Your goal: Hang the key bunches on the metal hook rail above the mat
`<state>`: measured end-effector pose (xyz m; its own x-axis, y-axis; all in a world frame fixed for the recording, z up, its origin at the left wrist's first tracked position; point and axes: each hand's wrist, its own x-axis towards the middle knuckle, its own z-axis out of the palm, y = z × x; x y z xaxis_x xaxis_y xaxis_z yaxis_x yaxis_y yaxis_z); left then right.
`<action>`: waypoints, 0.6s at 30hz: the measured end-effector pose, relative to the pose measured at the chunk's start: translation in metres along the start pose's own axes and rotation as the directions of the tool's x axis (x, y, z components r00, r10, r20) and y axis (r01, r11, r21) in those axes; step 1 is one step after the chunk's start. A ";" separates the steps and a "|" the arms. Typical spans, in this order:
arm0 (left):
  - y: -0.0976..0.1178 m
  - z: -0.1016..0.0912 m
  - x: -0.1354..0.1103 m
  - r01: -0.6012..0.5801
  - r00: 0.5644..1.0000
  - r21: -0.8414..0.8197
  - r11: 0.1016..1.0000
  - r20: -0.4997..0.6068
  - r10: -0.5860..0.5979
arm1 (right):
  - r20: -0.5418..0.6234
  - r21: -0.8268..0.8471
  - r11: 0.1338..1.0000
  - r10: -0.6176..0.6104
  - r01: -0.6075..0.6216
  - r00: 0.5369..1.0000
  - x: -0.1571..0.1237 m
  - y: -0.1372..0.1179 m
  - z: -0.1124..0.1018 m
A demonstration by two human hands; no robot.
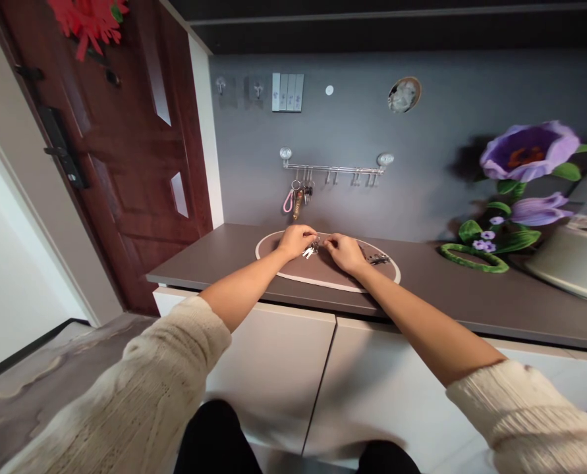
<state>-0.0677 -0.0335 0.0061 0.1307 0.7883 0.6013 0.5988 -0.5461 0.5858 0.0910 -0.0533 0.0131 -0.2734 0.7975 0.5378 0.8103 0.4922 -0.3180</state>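
Both my arms reach forward over an oval brown mat (323, 275) on a grey cabinet top (234, 253). My left hand (296, 240) and my right hand (345, 252) are closed in pinches around a small bunch of silver keys (311, 249) held between them just above the mat. Another small metal bunch of keys (378, 259) lies on the mat to the right of my right hand. On the wall behind, a chrome hook rail (335, 168) carries a key bunch with a pink loop (296, 197) at its left end.
A dark red door (120, 145) with a black lock stands at the left. Purple fabric flowers (520, 191) and a green ring sit at the right of the counter beside a grey container (570, 260). White cabinet doors (283, 368) lie below the top.
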 end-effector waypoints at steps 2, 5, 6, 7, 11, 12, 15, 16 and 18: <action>0.000 0.001 0.000 0.011 1.000 -0.028 1.000 -0.014 -0.012 | -0.014 0.035 0.999 -0.023 0.024 1.000 0.000 0.001 0.001; 0.002 0.001 0.000 0.036 0.999 -0.075 0.997 -0.036 -0.038 | -0.019 0.076 0.995 -0.065 0.066 0.998 0.000 0.000 0.001; 0.003 0.001 0.000 0.042 0.998 -0.089 0.995 -0.038 -0.045 | -0.019 0.083 0.994 -0.074 0.076 0.997 0.000 0.000 0.001; 0.004 0.001 0.000 0.046 0.998 -0.101 0.994 -0.040 -0.050 | -0.019 0.089 0.993 -0.080 0.082 0.997 -0.001 -0.001 0.000; 0.007 0.001 -0.001 0.051 0.997 -0.135 0.989 -0.041 -0.057 | -0.013 0.130 0.987 -0.090 0.091 0.996 -0.003 -0.005 -0.003; 0.008 0.001 -0.001 0.054 0.997 -0.144 0.988 -0.039 -0.060 | -0.012 0.146 0.984 -0.097 0.098 0.995 -0.003 -0.006 -0.003; 0.009 0.000 -0.002 0.048 0.998 -0.154 0.987 -0.026 -0.052 | -0.017 0.182 0.976 -0.120 0.121 0.993 -0.003 -0.006 -0.003; 0.010 0.000 -0.002 0.040 0.999 -0.153 0.987 -0.022 -0.044 | -0.021 0.184 0.975 -0.123 0.125 0.992 -0.002 -0.006 -0.002; 0.010 -0.001 -0.002 0.026 1.000 -0.152 0.988 -0.013 -0.028 | -0.028 0.181 0.975 -0.122 0.125 0.992 -0.002 -0.004 -0.001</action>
<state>-0.0625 -0.0412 0.0111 0.1035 0.7998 0.5913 0.4752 -0.5620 0.6770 0.0884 -0.0572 0.0145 -0.3561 0.7213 0.5941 0.6623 0.6433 -0.3841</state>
